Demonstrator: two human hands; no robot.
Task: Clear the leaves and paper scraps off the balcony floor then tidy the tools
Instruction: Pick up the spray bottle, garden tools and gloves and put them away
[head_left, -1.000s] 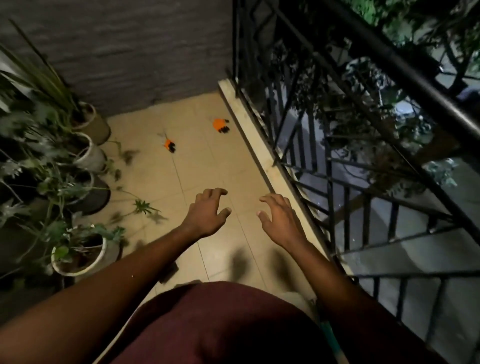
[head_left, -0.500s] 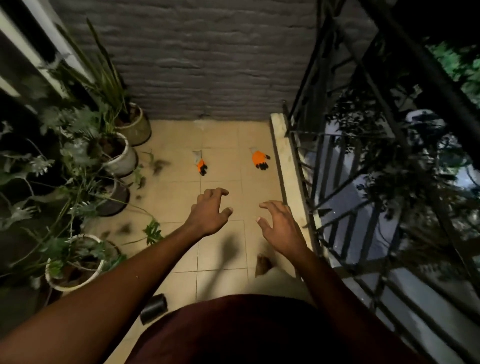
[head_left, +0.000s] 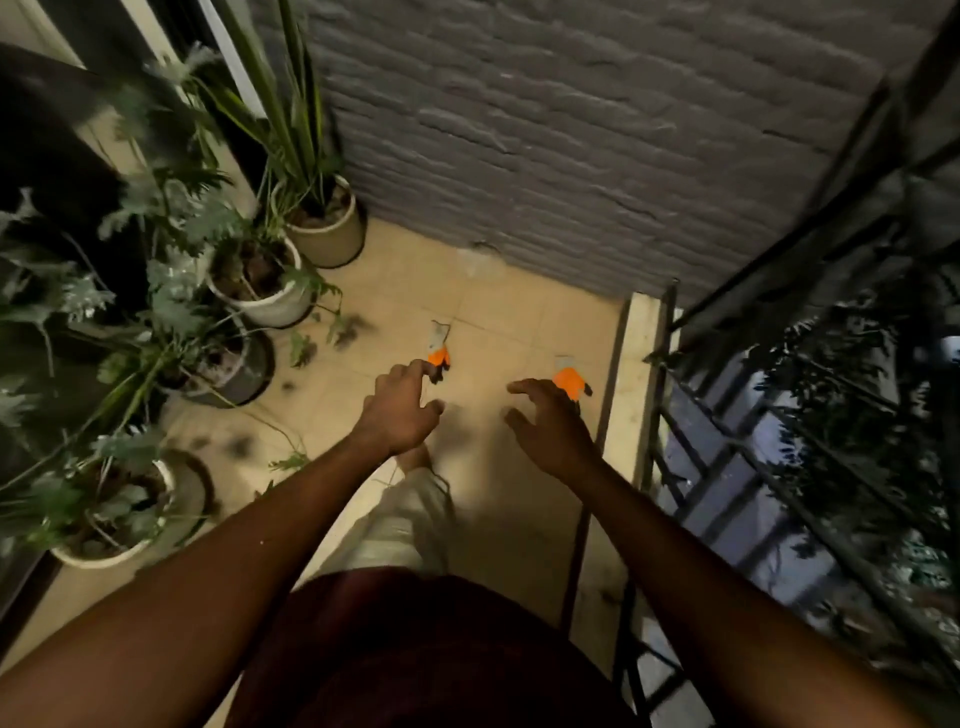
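On the floor (head_left: 519, 322), orange gloves (head_left: 570, 382) lie beyond the hands (head_left: 400, 415).

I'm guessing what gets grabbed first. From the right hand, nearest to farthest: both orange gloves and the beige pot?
1. Orange glove by the railing, just past the right hand.
2. Orange glove farther left, near the left hand.
3. Beige round pot, far wall corner.

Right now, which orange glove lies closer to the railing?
The orange glove seen just beyond the right hand, beside the curb; the other glove lies mid-floor by the left hand.
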